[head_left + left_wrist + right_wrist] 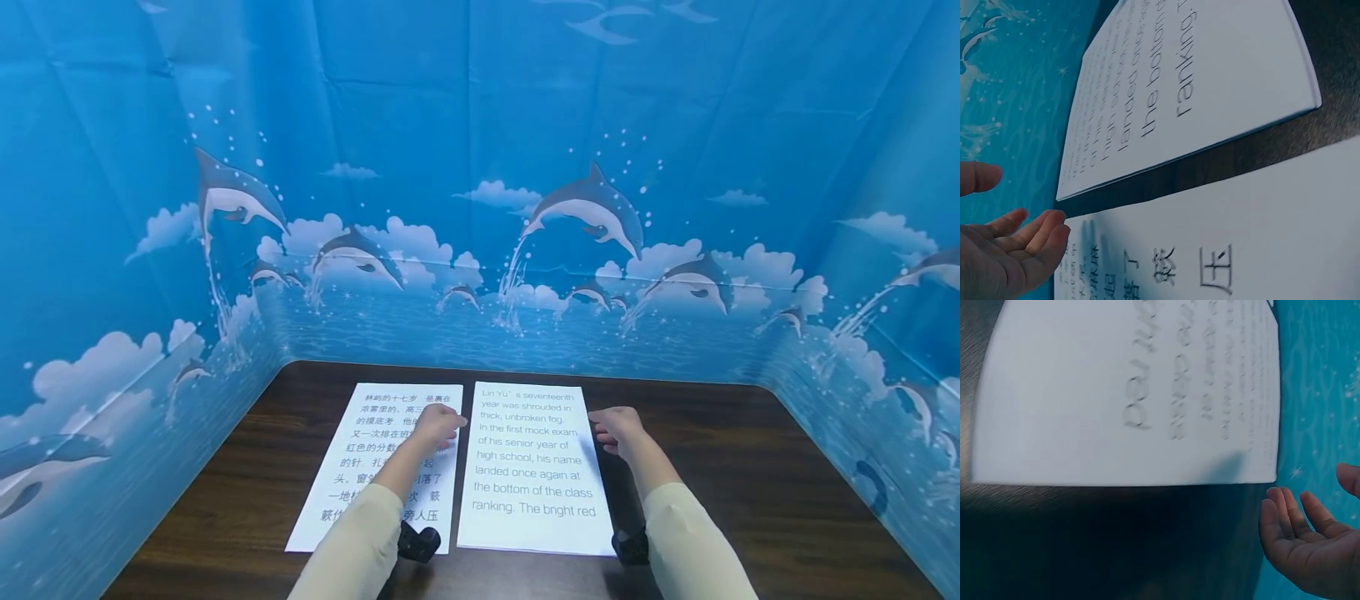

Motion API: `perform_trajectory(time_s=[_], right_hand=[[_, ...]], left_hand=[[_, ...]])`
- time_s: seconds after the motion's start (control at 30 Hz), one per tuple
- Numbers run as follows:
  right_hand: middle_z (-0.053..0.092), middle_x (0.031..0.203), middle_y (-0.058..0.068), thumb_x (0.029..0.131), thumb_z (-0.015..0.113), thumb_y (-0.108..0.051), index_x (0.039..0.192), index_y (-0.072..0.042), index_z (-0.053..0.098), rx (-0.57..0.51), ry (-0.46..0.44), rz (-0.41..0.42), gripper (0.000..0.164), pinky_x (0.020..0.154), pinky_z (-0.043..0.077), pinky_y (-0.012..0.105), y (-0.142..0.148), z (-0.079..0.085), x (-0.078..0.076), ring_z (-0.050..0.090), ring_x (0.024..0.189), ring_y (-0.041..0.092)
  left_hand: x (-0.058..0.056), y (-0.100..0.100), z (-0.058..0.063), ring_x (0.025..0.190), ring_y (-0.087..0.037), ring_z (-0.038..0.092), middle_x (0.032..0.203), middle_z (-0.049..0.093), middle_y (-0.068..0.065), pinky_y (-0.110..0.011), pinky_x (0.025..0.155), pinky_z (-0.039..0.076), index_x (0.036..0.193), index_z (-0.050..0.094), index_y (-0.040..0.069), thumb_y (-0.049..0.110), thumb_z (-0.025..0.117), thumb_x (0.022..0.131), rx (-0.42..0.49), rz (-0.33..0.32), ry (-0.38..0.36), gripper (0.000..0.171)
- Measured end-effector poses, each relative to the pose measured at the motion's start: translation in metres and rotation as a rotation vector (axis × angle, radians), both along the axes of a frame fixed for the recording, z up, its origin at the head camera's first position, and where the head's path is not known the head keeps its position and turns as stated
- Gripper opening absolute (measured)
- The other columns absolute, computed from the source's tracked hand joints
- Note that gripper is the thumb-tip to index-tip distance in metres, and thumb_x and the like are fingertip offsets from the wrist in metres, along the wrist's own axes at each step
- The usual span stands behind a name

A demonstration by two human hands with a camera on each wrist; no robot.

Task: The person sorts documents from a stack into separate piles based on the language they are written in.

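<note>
The English paper (531, 467) near the counter's (787, 500) back edge seems light, bendable, holdable by sides. Left hand (437, 427), right hand (621, 428): fingers (1269, 520) loosely bent, pinching nothing.

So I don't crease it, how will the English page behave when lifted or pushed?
The English page looks thin, so it would probably sag if lifted by one edge. Lying flat on the table, it would likely slide rather than tip.
</note>
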State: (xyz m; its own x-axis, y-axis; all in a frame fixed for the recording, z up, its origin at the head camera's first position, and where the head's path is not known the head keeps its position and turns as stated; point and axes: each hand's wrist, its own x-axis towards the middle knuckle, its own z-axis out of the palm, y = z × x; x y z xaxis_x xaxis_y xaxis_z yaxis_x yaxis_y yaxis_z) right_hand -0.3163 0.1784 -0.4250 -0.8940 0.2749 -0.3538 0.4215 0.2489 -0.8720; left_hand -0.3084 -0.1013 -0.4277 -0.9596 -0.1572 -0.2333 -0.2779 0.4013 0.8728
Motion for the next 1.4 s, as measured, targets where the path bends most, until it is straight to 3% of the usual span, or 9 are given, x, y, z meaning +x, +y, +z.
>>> perform_trajectory(time_s=[0.17,0.23,0.43,0.53,0.77,0.9,1.03,1.17,1.4], right_hand=[[0.047,0.106,0.024,0.085,0.052,-0.016,0.119,0.008,0.038,-0.016,0.004,0.026,0.044,0.072,0.044,0.045,0.028,-0.050,-0.018,0.049,0.093,0.036],[0.048,0.105,0.024,0.085,0.053,-0.016,0.120,0.008,0.037,-0.026,-0.002,0.024,0.045,0.070,0.045,0.044,0.033,-0.057,-0.017,0.051,0.091,0.035],[0.048,0.103,0.026,0.084,0.053,-0.017,0.121,0.010,0.033,-0.119,-0.020,0.014,0.050,0.071,0.046,0.042,0.020,-0.027,0.011,0.055,0.085,0.032],[0.049,0.102,0.025,0.084,0.053,-0.017,0.121,0.010,0.034,-0.146,-0.013,0.021,0.049,0.070,0.047,0.039,0.016,-0.019,0.019,0.056,0.083,0.030],[0.051,0.097,0.023,0.085,0.052,-0.015,0.119,0.010,0.037,-0.108,0.003,-0.008,0.045,0.070,0.047,0.039,0.012,-0.021,0.018,0.057,0.079,0.029],[0.052,0.092,0.021,0.085,0.053,-0.014,0.113,0.009,0.042,-0.047,0.018,-0.040,0.038,0.062,0.049,0.033,0.010,-0.023,0.015,0.057,0.066,0.021],[0.053,0.089,0.020,0.085,0.052,-0.014,0.111,0.009,0.044,-0.003,0.042,-0.066,0.035,0.056,0.049,0.030,0.007,-0.021,0.015,0.056,0.061,0.017],[0.052,0.090,0.021,0.084,0.053,-0.014,0.110,0.010,0.045,-0.012,0.062,-0.085,0.036,0.059,0.048,0.032,0.005,-0.018,0.017,0.056,0.065,0.023],[0.052,0.095,0.019,0.082,0.057,-0.013,0.107,0.006,0.049,-0.082,0.052,-0.109,0.033,0.060,0.046,0.024,0.000,-0.017,0.023,0.054,0.079,0.024]], left_hand=[[0.003,0.004,-0.007,0.086,-0.034,0.054,0.092,0.054,-0.015,-0.035,0.068,0.046,0.106,0.050,-0.006,0.016,0.058,0.077,0.024,-0.013,-0.020,0.037],[0.004,0.004,-0.011,0.085,-0.031,0.054,0.092,0.054,-0.014,-0.037,0.069,0.046,0.105,0.050,-0.006,0.015,0.058,0.077,0.051,-0.016,-0.017,0.036],[0.004,0.009,-0.017,0.082,-0.026,0.054,0.090,0.054,-0.014,-0.035,0.066,0.046,0.102,0.051,-0.006,0.012,0.058,0.077,0.117,-0.032,-0.044,0.031],[0.004,0.013,-0.018,0.082,-0.027,0.054,0.089,0.053,-0.015,-0.035,0.065,0.046,0.099,0.050,-0.006,0.011,0.058,0.077,0.136,-0.017,-0.052,0.029],[0.005,0.015,-0.019,0.084,-0.027,0.054,0.089,0.052,-0.015,-0.035,0.067,0.046,0.101,0.050,-0.006,0.010,0.057,0.077,0.151,0.027,-0.047,0.030],[0.005,0.015,-0.019,0.086,-0.028,0.055,0.091,0.053,-0.016,-0.033,0.065,0.046,0.104,0.050,-0.006,0.011,0.056,0.077,0.139,0.030,-0.038,0.032],[0.003,0.015,-0.020,0.083,-0.025,0.055,0.089,0.055,-0.013,-0.028,0.058,0.044,0.104,0.052,-0.005,0.014,0.056,0.078,0.092,0.012,-0.011,0.032],[0.000,0.016,-0.023,0.077,-0.021,0.053,0.085,0.055,-0.010,-0.025,0.052,0.039,0.100,0.055,-0.003,0.015,0.057,0.078,0.064,0.027,0.015,0.028],[0.007,0.022,-0.019,0.083,-0.027,0.054,0.091,0.052,-0.016,-0.031,0.063,0.048,0.109,0.048,-0.007,0.003,0.055,0.076,0.203,0.088,0.004,0.035]])
